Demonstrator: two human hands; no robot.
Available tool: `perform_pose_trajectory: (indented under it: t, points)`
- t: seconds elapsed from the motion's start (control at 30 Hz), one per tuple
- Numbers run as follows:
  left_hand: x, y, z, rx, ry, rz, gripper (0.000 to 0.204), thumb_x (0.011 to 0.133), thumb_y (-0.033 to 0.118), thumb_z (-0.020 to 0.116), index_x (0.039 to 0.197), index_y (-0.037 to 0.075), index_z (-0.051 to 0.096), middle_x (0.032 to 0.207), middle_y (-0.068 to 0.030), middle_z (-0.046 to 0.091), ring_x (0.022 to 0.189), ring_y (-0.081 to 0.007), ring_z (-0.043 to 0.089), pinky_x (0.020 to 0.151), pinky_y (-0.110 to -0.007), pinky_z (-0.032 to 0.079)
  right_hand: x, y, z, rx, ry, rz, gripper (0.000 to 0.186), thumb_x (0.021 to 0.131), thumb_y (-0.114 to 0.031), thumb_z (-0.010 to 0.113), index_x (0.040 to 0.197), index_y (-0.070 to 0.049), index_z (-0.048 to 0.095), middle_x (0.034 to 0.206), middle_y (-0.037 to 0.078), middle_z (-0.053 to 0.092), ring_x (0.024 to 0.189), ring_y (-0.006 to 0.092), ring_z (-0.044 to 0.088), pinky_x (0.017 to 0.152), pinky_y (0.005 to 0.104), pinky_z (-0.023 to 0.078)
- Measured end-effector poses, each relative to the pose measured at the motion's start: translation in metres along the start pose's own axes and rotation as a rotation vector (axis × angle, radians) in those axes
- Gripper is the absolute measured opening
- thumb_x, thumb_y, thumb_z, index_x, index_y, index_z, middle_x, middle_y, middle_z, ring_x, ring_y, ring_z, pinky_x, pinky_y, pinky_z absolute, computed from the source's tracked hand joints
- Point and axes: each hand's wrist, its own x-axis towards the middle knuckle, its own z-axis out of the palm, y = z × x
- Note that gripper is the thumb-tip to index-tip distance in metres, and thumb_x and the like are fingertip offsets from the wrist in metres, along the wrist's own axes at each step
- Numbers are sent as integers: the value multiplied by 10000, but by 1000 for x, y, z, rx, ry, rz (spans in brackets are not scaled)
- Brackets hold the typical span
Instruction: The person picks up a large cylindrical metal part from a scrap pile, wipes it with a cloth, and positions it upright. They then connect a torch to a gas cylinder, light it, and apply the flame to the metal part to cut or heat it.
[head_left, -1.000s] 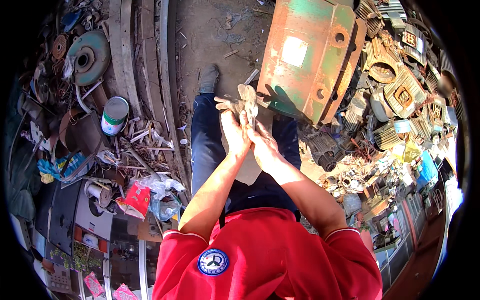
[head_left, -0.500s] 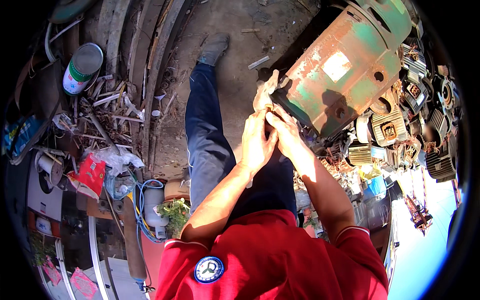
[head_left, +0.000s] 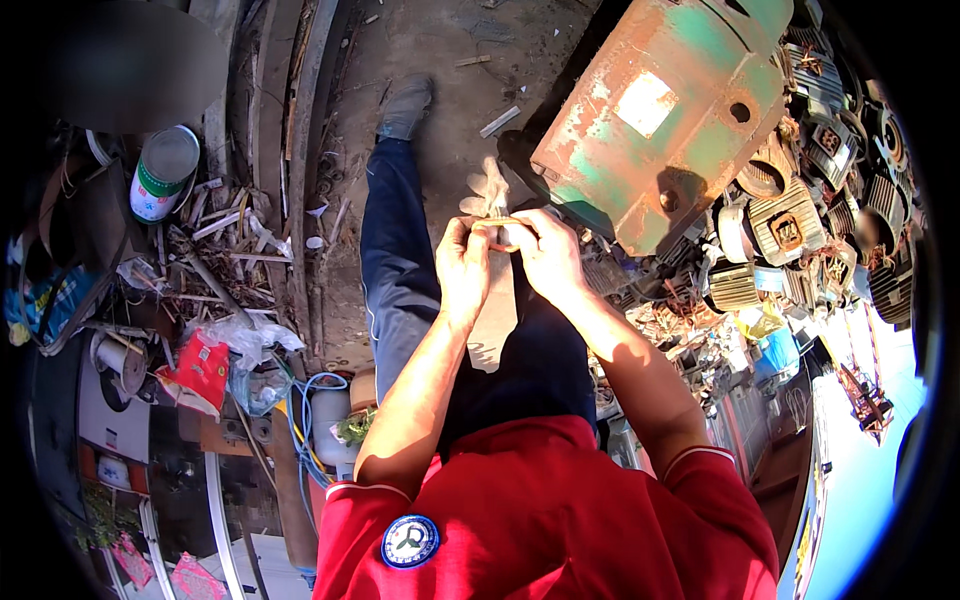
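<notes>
A pale fabric work glove (head_left: pixel 489 192) points upward between my hands, its fingers spread and its yellowish cuff pulled sideways. My left hand (head_left: pixel 463 266) pinches the cuff's left side with curled fingers. Opposite it, my right hand (head_left: pixel 548 258) grips the cuff's right side. Both are held over my dark-trousered legs (head_left: pixel 398 260). Just beyond them, at upper right, lies a large rusty green metal housing (head_left: pixel 665 125) with round holes.
Piled motor housings (head_left: pixel 783 225) fill the right. Long boards (head_left: pixel 278 110), a white-and-green can (head_left: pixel 163 172), wood scraps, a red bag (head_left: pixel 197 375), blue hoses and a grey cylinder (head_left: pixel 330 420) lie at left. My shoe (head_left: pixel 405 108) stands on dirt ground (head_left: pixel 470 90).
My fingers were bunched together on the glove; now they are apart along its cuff, stretching it sideways. The housing has shifted in view as my head moved.
</notes>
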Motion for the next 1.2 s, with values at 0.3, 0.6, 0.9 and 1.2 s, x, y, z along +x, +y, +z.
perform_pose_trajectory:
  t: [0.3,0.6,0.9,1.2]
  points:
    - [-15,-3,7,-468,59,-233,51,943,-14,581,969,19,611,925,-91,673,782,-161,647,722,-292,562,-16,-31,6,-172,56,-695,384,834,-106,598,1208,-20,593,1140,159,611,1052,348,621,922,451,532]
    - [-27,-5,-5,594,-33,401,83,861,-2,712,875,-14,631,792,-130,620,678,-246,629,646,-340,510,-26,26,13,-282,-671,143,414,808,-4,530,1210,94,552,1133,267,641,1080,359,638,903,418,527]
    - [-38,-36,11,332,-101,197,119,879,7,697,850,1,581,771,-151,594,666,-334,605,622,-389,495,24,19,28,1068,167,690,283,888,-165,579,1125,-17,621,943,17,606,894,125,562,824,291,436]
    - [-20,-39,-15,-252,143,-203,89,995,74,613,950,3,583,785,-68,664,709,-111,615,704,-265,507,-6,39,48,961,-374,752,389,868,-90,494,1214,44,609,1170,115,685,939,151,605,770,257,460]
